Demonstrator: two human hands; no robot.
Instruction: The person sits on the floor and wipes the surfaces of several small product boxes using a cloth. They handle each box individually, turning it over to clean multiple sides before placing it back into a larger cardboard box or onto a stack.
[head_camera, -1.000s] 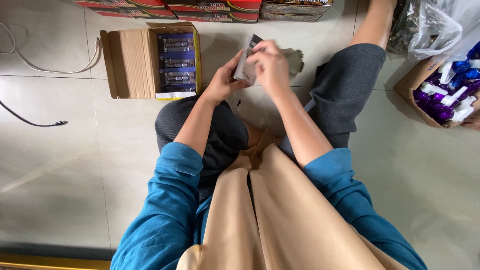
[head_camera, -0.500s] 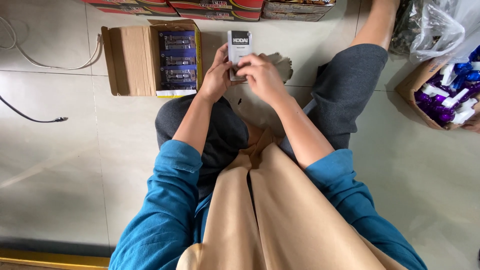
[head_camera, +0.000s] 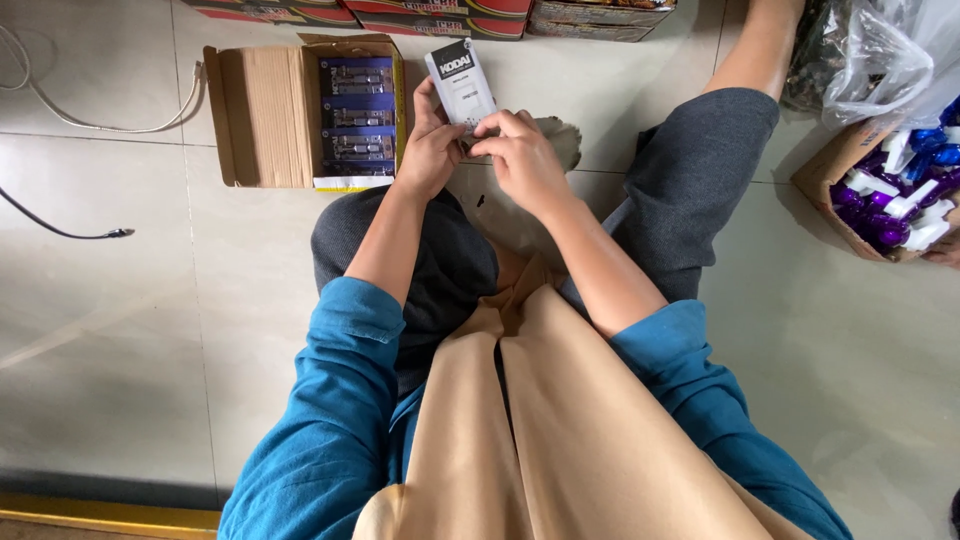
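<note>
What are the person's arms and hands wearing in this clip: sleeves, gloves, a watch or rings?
Both arms wear teal-blue sleeves pushed up to about the elbow, leaving the forearms bare. The left hand and right hand are bare: no gloves, and no watch, ring or bracelet shows. A tan apron-like garment covers the front of the body.

Both forearms reach forward toward twelve o'clock, sleeves pushed up to the elbows. The left hand (head_camera: 430, 150) curls its fingers closed at eleven o'clock. The right hand (head_camera: 522, 160) pinches alongside, fingertips touching the left's.
</note>
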